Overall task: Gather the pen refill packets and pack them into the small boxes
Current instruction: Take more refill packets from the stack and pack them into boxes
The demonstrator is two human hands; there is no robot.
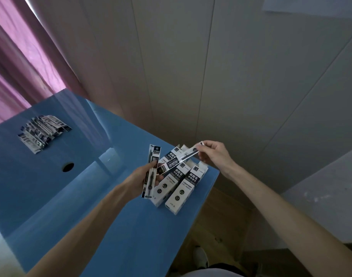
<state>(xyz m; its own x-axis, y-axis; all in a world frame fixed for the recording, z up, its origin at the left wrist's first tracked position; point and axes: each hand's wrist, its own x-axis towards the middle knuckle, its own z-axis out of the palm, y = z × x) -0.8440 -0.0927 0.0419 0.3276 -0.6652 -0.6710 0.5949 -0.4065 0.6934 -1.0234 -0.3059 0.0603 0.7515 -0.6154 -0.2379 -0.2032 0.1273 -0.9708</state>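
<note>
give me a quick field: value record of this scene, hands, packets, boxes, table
left hand: left hand grips an upright clear plastic pen refill packet
right hand: right hand pinches the end of a second slanted clear refill packet
boxes: small white-and-black cardboard boxes lie side by side near the table's right edge, far-end flaps open
spare packets: loose pile of refill packets at the table's far left
table: glossy blue tabletop with a round cable hole

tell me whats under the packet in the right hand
Under the packet pinched by the right hand lie small boxes on the blue table. Their open ends are partly covered; contents unseen.
</note>
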